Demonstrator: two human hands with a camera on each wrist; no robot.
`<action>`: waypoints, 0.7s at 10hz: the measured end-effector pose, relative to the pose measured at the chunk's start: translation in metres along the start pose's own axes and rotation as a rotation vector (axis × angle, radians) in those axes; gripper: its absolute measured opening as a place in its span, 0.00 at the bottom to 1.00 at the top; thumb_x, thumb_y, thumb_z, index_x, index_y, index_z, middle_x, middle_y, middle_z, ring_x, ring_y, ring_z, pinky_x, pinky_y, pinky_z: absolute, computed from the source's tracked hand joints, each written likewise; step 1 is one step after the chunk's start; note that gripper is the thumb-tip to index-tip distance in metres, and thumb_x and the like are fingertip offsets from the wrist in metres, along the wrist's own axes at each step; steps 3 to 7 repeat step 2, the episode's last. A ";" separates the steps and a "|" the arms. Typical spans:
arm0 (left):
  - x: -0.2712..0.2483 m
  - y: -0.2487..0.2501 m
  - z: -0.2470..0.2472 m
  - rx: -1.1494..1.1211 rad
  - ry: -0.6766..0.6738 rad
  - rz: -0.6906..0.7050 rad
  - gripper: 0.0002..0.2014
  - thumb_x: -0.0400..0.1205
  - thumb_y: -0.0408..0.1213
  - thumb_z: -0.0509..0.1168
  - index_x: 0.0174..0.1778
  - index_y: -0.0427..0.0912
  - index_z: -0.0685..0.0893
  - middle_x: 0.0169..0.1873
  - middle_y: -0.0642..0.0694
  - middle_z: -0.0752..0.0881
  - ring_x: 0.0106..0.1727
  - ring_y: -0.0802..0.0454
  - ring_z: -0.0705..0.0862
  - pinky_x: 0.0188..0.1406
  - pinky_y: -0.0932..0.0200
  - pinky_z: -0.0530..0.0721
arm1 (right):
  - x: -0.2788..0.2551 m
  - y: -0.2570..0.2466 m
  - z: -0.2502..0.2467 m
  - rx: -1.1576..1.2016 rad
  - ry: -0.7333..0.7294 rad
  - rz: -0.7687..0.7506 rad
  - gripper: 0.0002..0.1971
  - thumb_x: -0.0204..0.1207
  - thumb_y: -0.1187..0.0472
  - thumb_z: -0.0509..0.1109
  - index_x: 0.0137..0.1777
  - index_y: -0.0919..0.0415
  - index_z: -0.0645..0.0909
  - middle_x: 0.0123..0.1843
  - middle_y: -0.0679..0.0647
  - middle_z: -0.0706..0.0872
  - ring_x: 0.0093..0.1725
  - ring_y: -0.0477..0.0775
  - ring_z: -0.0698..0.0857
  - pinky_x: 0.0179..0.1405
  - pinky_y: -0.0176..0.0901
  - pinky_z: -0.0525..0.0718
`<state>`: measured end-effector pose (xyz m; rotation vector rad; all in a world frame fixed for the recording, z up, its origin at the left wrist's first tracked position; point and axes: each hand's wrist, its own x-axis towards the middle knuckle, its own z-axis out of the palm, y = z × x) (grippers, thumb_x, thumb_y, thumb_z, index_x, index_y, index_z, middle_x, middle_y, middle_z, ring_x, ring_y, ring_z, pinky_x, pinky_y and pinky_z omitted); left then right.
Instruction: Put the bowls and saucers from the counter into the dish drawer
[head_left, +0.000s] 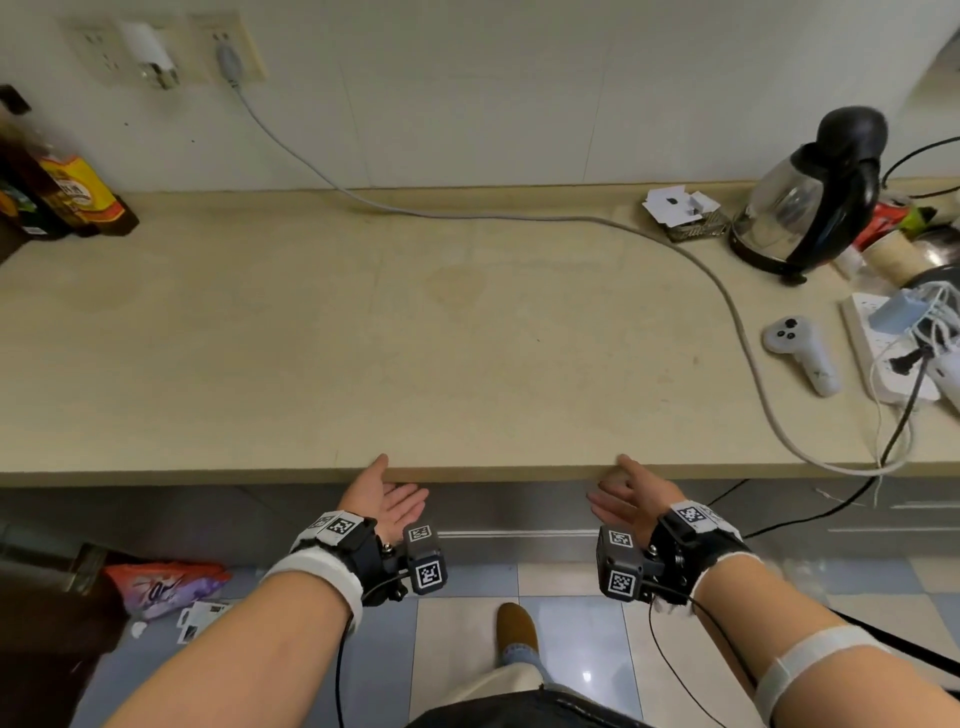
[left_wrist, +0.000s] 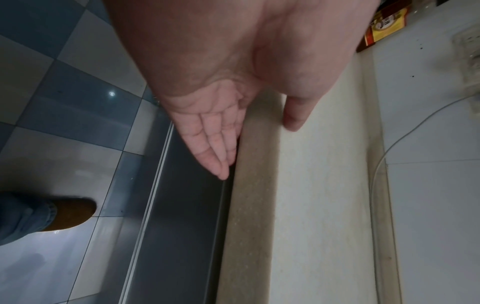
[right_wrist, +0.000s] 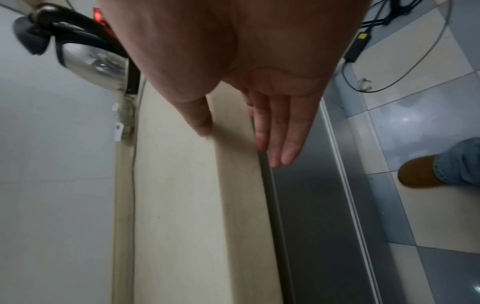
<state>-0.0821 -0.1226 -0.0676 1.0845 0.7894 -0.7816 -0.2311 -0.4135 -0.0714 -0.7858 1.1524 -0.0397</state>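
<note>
No bowl or saucer shows in any view. The beige counter (head_left: 363, 338) lies bare across its middle. Below its front edge runs the grey metal drawer front (head_left: 511, 506), pushed in flush under the counter. My left hand (head_left: 401, 477) and right hand (head_left: 607, 480) hang open at that edge, palms facing each other, holding nothing. In the left wrist view the left hand (left_wrist: 257, 151) has its thumb on the counter top (left_wrist: 317, 205) and its straight fingers (left_wrist: 210, 139) against the drawer front (left_wrist: 182, 216). The right hand (right_wrist: 242, 148) mirrors this beside the drawer front (right_wrist: 306, 205).
A glass kettle (head_left: 810, 208), a white controller (head_left: 802, 353) and a loaded power strip (head_left: 893, 358) crowd the counter's right end. A grey cable (head_left: 519, 215) crosses the back. Bottles (head_left: 62, 192) stand at the far left. A snack bag (head_left: 166, 582) lies on the tiled floor.
</note>
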 end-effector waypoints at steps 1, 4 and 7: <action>-0.015 0.004 -0.018 0.073 -0.080 0.018 0.27 0.89 0.48 0.59 0.77 0.31 0.71 0.68 0.32 0.84 0.61 0.36 0.86 0.53 0.46 0.85 | -0.024 -0.015 -0.001 -0.122 -0.009 -0.009 0.22 0.84 0.61 0.65 0.75 0.69 0.72 0.61 0.67 0.84 0.49 0.64 0.89 0.41 0.53 0.87; -0.028 -0.008 -0.050 0.114 -0.070 0.011 0.22 0.89 0.44 0.59 0.73 0.32 0.75 0.61 0.34 0.87 0.55 0.39 0.87 0.50 0.47 0.84 | -0.069 -0.044 0.000 -0.149 -0.097 -0.104 0.15 0.82 0.63 0.67 0.66 0.68 0.80 0.63 0.69 0.86 0.48 0.61 0.88 0.45 0.50 0.86; -0.028 -0.008 -0.050 0.114 -0.070 0.011 0.22 0.89 0.44 0.59 0.73 0.32 0.75 0.61 0.34 0.87 0.55 0.39 0.87 0.50 0.47 0.84 | -0.069 -0.044 0.000 -0.149 -0.097 -0.104 0.15 0.82 0.63 0.67 0.66 0.68 0.80 0.63 0.69 0.86 0.48 0.61 0.88 0.45 0.50 0.86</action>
